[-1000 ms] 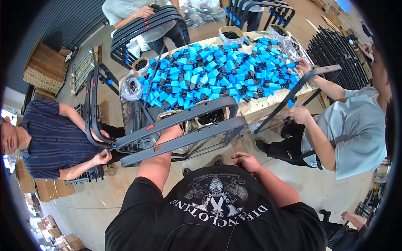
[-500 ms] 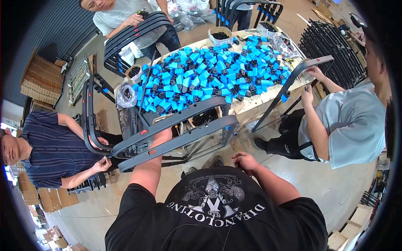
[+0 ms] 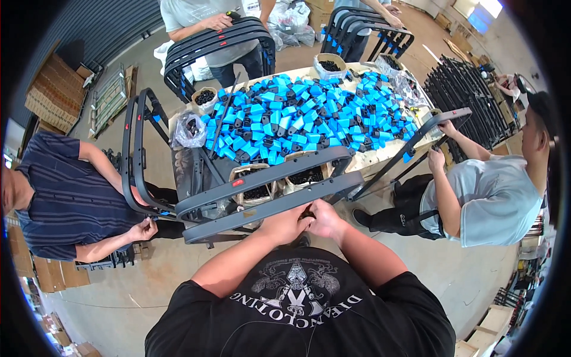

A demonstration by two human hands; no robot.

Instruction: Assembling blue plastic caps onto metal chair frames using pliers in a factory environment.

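Note:
My left hand (image 3: 283, 226) and my right hand (image 3: 327, 221) meet just below two black curved tube frames (image 3: 262, 207). Fingers of both are bent and pressed together around something small and dark, too hidden to name. The left fingers are close to the lower bar of the nearer frame; whether they touch it I cannot tell. Red marks show on the farther bar. Behind the bars stand two open bags, one (image 3: 237, 174) at left and one (image 3: 326, 169) at right, both holding small black parts.
A large heap of blue and black plastic pieces (image 3: 309, 116) covers the table (image 3: 380, 156). Co-workers with similar frames stand at left (image 3: 89, 196), right (image 3: 482, 196) and the far side (image 3: 208, 41). More bags of black parts, such as one (image 3: 331, 72), line the table's back.
My left hand has drawn back from beneath the frames and come to my right hand, which has moved up and left. The whole view has shifted slightly.

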